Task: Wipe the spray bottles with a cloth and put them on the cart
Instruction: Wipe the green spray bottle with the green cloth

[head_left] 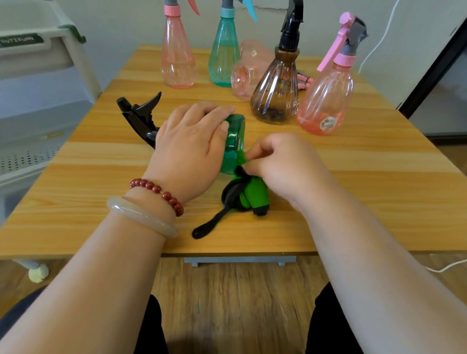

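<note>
Green bottle (235,134) half-hidden under left hand (193,145); right hand (283,168) pinches cloth (255,197)

Green bottle (235,138) largely covered by the left hand (192,141), sprayer tops of tall pink bottle (177,58) and teal bottle (224,55) cut by the upper edge, lying pink bottle (248,67) partly hidden behind brown bottle (276,93), cart (66,53) cropped at left, its label (11,41) blurred
</note>
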{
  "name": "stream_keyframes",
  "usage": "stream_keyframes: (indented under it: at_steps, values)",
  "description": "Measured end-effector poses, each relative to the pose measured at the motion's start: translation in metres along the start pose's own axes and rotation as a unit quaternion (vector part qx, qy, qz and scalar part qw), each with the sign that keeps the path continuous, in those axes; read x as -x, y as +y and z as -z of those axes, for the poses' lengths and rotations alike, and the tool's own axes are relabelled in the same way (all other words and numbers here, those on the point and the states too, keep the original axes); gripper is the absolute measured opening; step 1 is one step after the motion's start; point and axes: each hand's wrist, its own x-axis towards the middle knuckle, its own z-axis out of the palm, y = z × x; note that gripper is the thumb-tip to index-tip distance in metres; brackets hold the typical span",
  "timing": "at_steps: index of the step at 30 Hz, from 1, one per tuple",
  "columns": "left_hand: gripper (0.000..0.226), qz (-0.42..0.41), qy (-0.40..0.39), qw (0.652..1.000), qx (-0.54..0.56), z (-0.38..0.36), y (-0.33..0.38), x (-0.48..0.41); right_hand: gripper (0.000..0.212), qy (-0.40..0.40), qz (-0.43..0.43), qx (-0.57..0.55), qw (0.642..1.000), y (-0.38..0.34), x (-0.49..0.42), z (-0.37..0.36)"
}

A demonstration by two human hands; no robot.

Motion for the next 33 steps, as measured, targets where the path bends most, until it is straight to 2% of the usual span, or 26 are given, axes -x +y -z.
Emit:
stream_keyframes:
  at_steps: [2,6,8,12,16,18,22,27,30,33]
  values:
    - [0.053,0.001,-0.003,1.000,0.001,0.000,0.001,0.000,0.018,0.014,-0.005,-0.044,0.999,-0.002,-0.002,0.003]
    - [0.053,-0.002,-0.001,1.000,0.005,0.000,0.001,-0.001,0.022,0.107,0.050,-0.160,0.980,-0.011,-0.001,0.008]
    - [0.053,-0.001,-0.001,1.000,0.004,0.000,0.000,0.000,0.023,0.094,0.046,-0.138,0.985,-0.008,0.000,0.005]
    - [0.053,0.001,-0.001,1.000,0.000,0.000,0.000,-0.001,0.016,0.003,-0.017,-0.055,0.998,0.000,-0.001,0.001]
    - [0.053,-0.001,0.000,1.000,0.005,-0.001,0.000,-0.001,0.023,0.101,0.048,-0.149,0.982,-0.006,-0.008,0.006]
    - [0.053,0.000,0.001,1.000,0.001,-0.001,0.000,0.000,0.026,0.131,0.064,-0.160,0.976,-0.004,-0.011,0.001]
    - [0.052,-0.006,-0.001,1.000,-0.001,0.000,0.000,0.001,0.016,0.085,0.035,-0.044,0.995,0.003,-0.015,-0.003]
    - [0.052,0.001,-0.002,1.000,0.008,0.000,0.000,0.000,0.025,0.139,0.083,-0.113,0.980,0.001,-0.021,-0.003]
    - [0.052,-0.004,0.001,1.000,0.008,0.000,0.000,0.000,0.010,0.112,0.050,-0.050,0.991,0.010,-0.023,-0.008]
    - [0.052,0.000,-0.002,1.000,0.009,0.000,0.000,0.000,0.019,0.116,0.065,-0.059,0.989,0.004,-0.023,0.000]
